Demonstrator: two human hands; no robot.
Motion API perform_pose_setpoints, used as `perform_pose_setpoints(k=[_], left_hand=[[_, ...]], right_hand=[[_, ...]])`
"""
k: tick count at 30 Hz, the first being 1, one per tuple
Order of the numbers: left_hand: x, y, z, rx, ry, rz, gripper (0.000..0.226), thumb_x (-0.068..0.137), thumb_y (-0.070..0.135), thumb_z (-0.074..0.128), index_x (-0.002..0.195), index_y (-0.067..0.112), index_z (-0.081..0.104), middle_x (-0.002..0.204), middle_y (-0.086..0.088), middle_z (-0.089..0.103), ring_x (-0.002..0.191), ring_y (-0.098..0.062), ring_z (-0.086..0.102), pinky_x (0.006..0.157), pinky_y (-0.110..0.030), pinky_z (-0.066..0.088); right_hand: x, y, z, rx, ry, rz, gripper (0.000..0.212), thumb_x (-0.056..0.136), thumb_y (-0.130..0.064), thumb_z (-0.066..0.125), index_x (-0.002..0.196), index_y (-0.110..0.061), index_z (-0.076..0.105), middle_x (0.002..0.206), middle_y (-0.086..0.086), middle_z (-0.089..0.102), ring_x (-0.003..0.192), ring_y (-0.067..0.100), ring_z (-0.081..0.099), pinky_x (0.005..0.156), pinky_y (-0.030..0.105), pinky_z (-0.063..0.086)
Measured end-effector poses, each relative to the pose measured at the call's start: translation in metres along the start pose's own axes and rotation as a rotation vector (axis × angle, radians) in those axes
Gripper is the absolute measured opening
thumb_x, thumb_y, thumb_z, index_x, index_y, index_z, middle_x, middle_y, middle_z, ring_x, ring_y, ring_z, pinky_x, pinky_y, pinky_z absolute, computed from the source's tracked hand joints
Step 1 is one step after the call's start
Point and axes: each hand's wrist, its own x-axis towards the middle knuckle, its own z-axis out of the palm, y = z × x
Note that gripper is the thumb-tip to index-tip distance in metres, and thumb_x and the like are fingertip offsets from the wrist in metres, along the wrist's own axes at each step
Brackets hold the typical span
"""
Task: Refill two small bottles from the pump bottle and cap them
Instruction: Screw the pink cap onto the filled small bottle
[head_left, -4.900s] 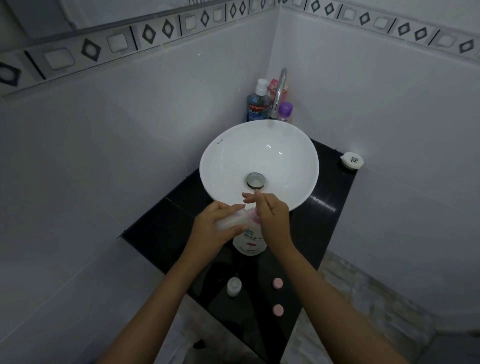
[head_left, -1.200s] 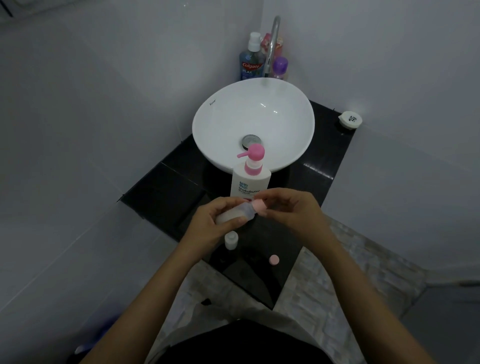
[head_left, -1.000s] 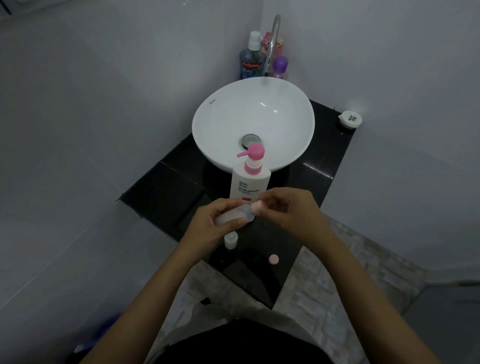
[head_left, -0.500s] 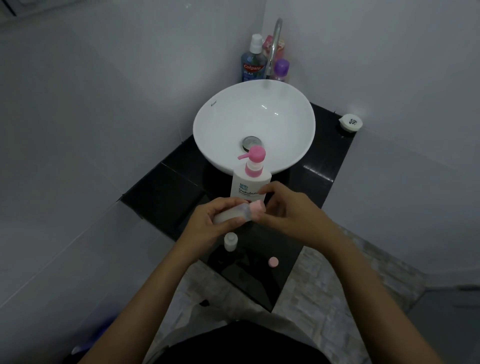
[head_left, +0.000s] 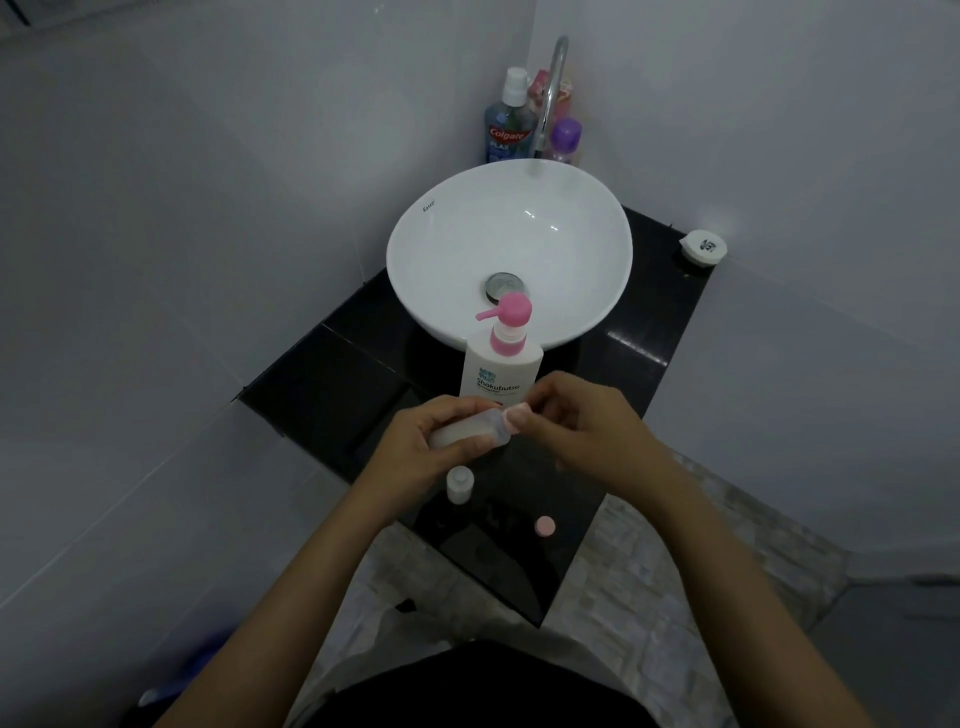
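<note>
A white pump bottle (head_left: 500, 370) with a pink pump head stands upright on the black counter (head_left: 322, 395), in front of the basin. My left hand (head_left: 426, 447) holds a small translucent bottle (head_left: 470, 427) on its side, mouth to the right. My right hand (head_left: 582, 421) pinches a pink cap (head_left: 516, 418) at that bottle's mouth. A second small bottle (head_left: 460, 484) stands uncapped near the counter's front, below my left hand. A loose pink cap (head_left: 544, 526) lies to its right.
A white round basin (head_left: 431, 260) with a metal drain fills the counter's back. A chrome tap (head_left: 551, 88) rises behind it, among a mouthwash bottle (head_left: 506, 130) and a purple-capped bottle (head_left: 565, 137). A small white tub (head_left: 702, 248) sits at the right corner. Tiled walls close in on both sides.
4.9 s ago my right hand pressed the pump over the small bottle and two caps lay on the counter. Now one cap is at the bottle's mouth, my right fingers shifting around it.
</note>
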Motion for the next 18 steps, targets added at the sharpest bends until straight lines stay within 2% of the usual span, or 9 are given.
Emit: perform_pose_setpoints(k=[2,4,7,9,12,14,16,18], left_hand=[[0.001,0.001,-0.001,0.006,0.009,0.0,0.03,0.082,0.009,0.067,0.111,0.017,0.067,0.111,0.001,0.066,0.104,-0.005,0.061,0.085,-0.018,0.051],[0.002,0.002,-0.001,0.02,0.007,-0.003,0.03,0.081,0.01,0.068,0.108,0.021,0.067,0.109,0.005,0.066,0.103,-0.002,0.06,0.083,-0.015,0.049],[0.003,0.003,0.0,0.059,-0.001,0.002,0.03,0.08,0.011,0.07,0.109,0.02,0.068,0.11,0.004,0.067,0.105,-0.004,0.06,0.086,-0.016,0.049],[0.003,0.004,0.001,0.059,0.004,-0.001,0.03,0.08,0.012,0.071,0.11,0.018,0.068,0.11,0.004,0.068,0.106,-0.006,0.061,0.088,-0.018,0.049],[0.003,0.004,0.001,0.015,0.015,-0.018,0.03,0.079,0.01,0.071,0.108,0.017,0.069,0.107,0.006,0.07,0.102,-0.003,0.063,0.084,-0.018,0.05],[0.003,0.004,0.001,0.013,0.008,-0.017,0.03,0.079,0.009,0.071,0.108,0.015,0.069,0.108,0.004,0.07,0.104,-0.005,0.063,0.086,-0.019,0.051],[0.004,0.004,0.002,0.027,0.001,-0.007,0.032,0.078,0.01,0.072,0.109,0.014,0.069,0.11,0.002,0.07,0.106,-0.007,0.063,0.089,-0.022,0.052],[0.004,0.005,0.003,0.03,0.001,-0.003,0.031,0.078,0.01,0.072,0.109,0.014,0.069,0.108,0.003,0.07,0.105,-0.006,0.063,0.089,-0.02,0.051]], right_hand=[[-0.001,0.002,-0.002,0.065,-0.035,-0.053,0.02,0.084,-0.042,0.063,0.101,-0.032,0.059,0.086,-0.009,0.065,0.071,0.005,0.065,0.064,0.018,0.055],[-0.002,0.002,0.0,0.103,-0.026,-0.036,0.013,0.085,-0.036,0.064,0.095,-0.028,0.062,0.079,-0.006,0.067,0.063,0.005,0.065,0.057,0.014,0.053],[-0.003,0.004,0.011,0.169,0.052,0.09,0.019,0.09,-0.04,0.056,0.082,-0.023,0.062,0.061,-0.003,0.064,0.044,0.005,0.059,0.045,0.013,0.045],[-0.005,0.005,0.013,0.245,0.071,0.099,0.017,0.09,-0.041,0.056,0.087,-0.025,0.062,0.065,0.0,0.066,0.048,0.008,0.062,0.046,0.015,0.045],[-0.008,0.007,0.007,0.314,-0.004,0.018,0.013,0.087,-0.032,0.064,0.099,-0.028,0.062,0.078,0.0,0.068,0.06,0.011,0.067,0.05,0.017,0.051],[-0.009,0.008,0.01,0.293,0.009,0.051,0.007,0.088,-0.032,0.062,0.09,-0.026,0.064,0.069,-0.004,0.068,0.051,0.006,0.062,0.045,0.014,0.047],[-0.008,0.008,0.015,0.266,0.079,0.119,0.019,0.09,-0.038,0.057,0.08,-0.023,0.062,0.057,-0.007,0.065,0.041,0.004,0.057,0.041,0.01,0.042],[-0.009,0.008,0.017,0.292,0.106,0.121,0.018,0.09,-0.039,0.056,0.086,-0.023,0.062,0.061,-0.004,0.066,0.045,0.006,0.059,0.042,0.011,0.042]])
